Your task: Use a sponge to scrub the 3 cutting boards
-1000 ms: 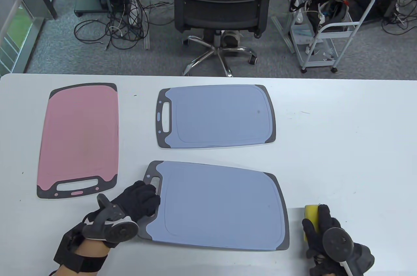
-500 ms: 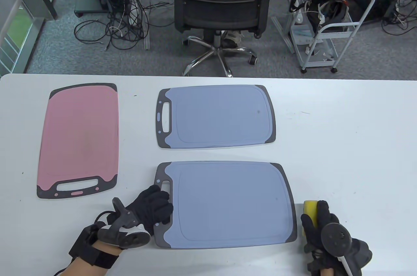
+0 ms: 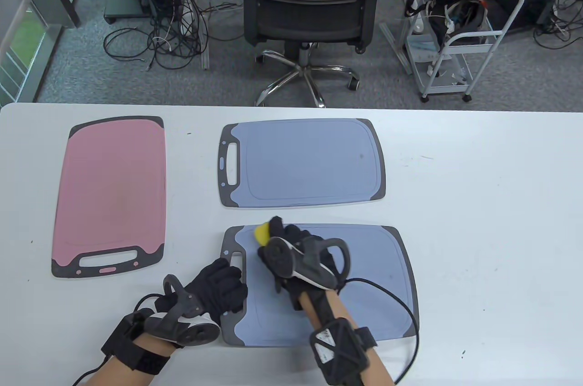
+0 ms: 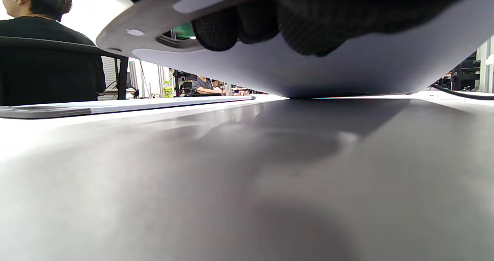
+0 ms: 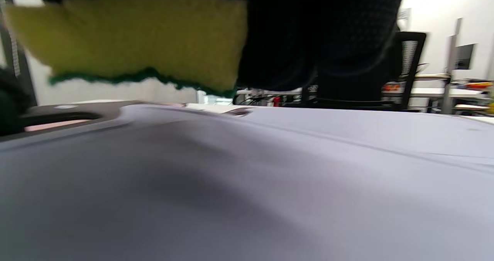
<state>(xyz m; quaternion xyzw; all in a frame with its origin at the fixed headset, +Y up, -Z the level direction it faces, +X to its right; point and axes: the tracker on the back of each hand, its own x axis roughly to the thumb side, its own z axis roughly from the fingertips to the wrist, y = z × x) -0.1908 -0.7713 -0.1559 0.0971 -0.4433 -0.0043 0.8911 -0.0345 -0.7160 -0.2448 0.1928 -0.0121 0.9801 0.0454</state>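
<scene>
table view: right hand [image 3: 291,251] clutching yellow sponge [image 3: 263,234] over near blue board [image 3: 364,276] by worktop [image 3: 478,222] front edge; left hand [image 3: 218,288] gripping board's handle end, lifting it off worktop.

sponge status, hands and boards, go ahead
Right hand grips sponge over near blue board, contact unclear. Left hand grips that board's handle end. Pink board, far blue board lie apart. Nothing in the way.

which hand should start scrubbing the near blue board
Right. The right hand already holds the sponge over the near blue board, while the left hand grips its handle end to steady it.
</scene>
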